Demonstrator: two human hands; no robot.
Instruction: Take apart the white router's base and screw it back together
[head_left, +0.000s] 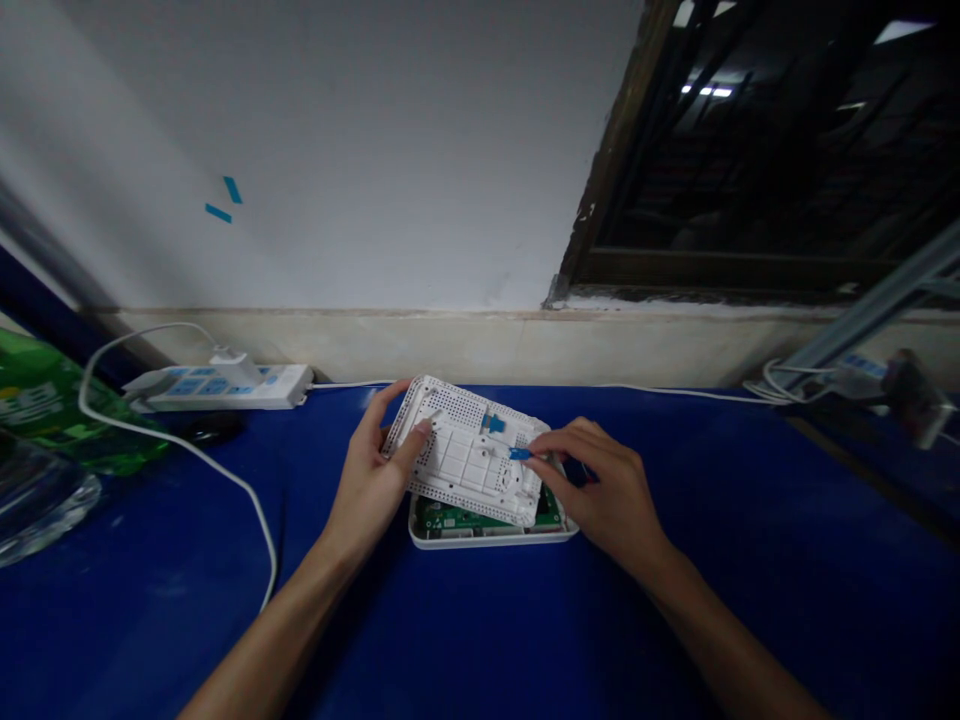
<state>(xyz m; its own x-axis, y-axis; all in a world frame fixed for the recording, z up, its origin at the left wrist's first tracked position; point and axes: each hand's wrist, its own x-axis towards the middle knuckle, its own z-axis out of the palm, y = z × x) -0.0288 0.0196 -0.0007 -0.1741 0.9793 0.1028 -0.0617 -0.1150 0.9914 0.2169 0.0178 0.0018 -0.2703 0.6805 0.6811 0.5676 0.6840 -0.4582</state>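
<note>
While the right hand (604,480) pinches a blue connector (519,454), the left hand (379,460) edge-grips a perforated cover (457,458). Probably light, stiff plastic.

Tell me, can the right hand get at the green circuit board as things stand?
Probably not freely: the white panel in the left hand hides most of the green circuit board, leaving a front strip showing, and the right hand pinches a small blue piece.
</note>
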